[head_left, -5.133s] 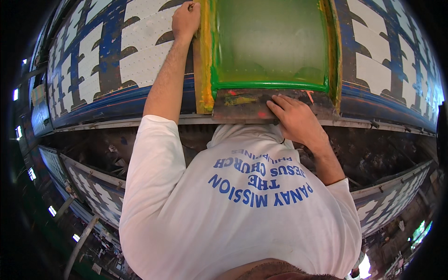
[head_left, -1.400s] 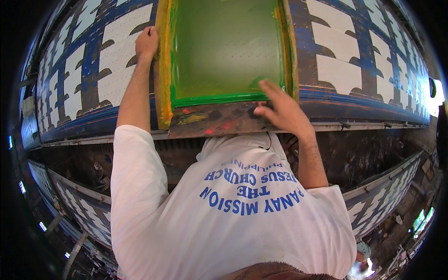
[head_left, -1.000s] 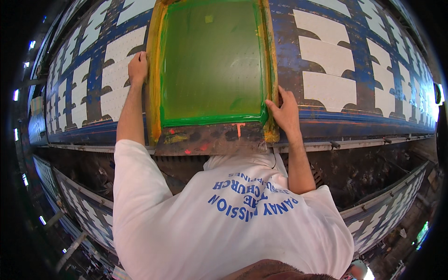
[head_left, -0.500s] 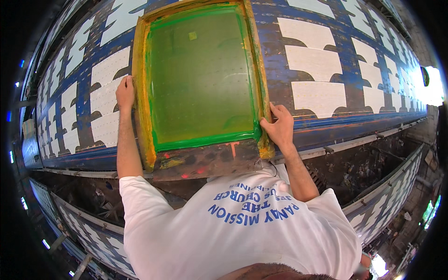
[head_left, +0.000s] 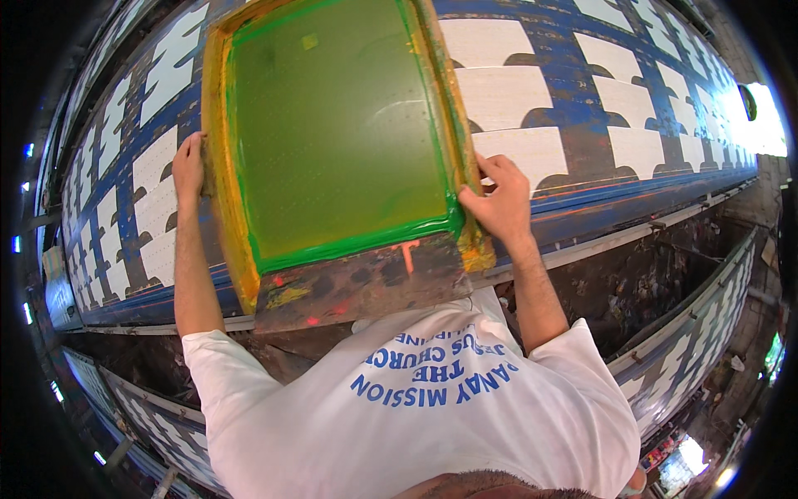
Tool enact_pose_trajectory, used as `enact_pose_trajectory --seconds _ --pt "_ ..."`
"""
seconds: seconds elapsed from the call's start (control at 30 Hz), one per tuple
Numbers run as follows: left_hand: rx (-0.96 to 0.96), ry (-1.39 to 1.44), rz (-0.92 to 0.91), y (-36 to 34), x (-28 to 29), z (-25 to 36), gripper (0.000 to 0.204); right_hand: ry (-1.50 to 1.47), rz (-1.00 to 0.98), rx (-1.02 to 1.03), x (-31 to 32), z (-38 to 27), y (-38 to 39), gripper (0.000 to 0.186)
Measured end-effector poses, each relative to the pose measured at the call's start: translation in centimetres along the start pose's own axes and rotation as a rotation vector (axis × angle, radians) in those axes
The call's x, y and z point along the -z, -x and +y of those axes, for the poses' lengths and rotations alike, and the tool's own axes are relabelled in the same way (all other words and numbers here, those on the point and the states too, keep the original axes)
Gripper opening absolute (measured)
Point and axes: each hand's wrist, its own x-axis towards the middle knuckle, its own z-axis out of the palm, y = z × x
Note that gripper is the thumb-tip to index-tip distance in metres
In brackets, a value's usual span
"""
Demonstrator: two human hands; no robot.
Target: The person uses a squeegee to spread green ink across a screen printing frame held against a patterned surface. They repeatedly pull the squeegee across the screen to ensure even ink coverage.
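Note:
A printing screen [head_left: 341, 133] with green translucent mesh and a yellow-stained frame tilts slightly in front of me. Its near end has a dark, paint-spotted strip [head_left: 357, 287]. My left hand [head_left: 189, 170] grips the frame's left side, fingers bent at the edge. On the right side, my right hand [head_left: 501, 200] holds near the lower corner, its thumb toward the frame and some fingertips hidden behind the rim. Beyond and beside the screen lie white cut panels [head_left: 503, 96] with curved notches, in rows on a blue-stained table [head_left: 573, 141].
A metal rail [head_left: 615, 245] runs along the table's near edge. Behind a dark, littered gap [head_left: 615, 287] stands another long table [head_left: 690, 341] with similar white panels. Bright light comes from an opening [head_left: 765, 125] at the far right.
The screen has shifted left in the picture, looks slightly larger, and hides more of the panels on its right. Both hands keep their hold. The whole view has shifted somewhat.

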Motion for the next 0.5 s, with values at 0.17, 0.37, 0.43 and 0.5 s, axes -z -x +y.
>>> enact_pose_trajectory --seconds 0.17,0.37,0.43,0.5 --pt "0.018 -0.062 0.02 2.8 -9.5 10.8 0.044 0.041 0.009 -0.018 9.5 8.8 -1.6 0.057" --pt "0.027 0.018 0.037 7.5 -18.0 19.2 0.044 0.094 -0.03 -0.04 17.5 17.8 -2.1 0.056" --pt "0.026 0.025 0.04 8.7 -19.5 20.7 0.044 0.078 -0.032 -0.066 18.9 19.7 -2.0 0.055" --pt "0.054 0.04 0.048 9.6 -20.7 21.8 0.045 0.079 -0.024 -0.063 20.1 21.1 -1.8 0.055"
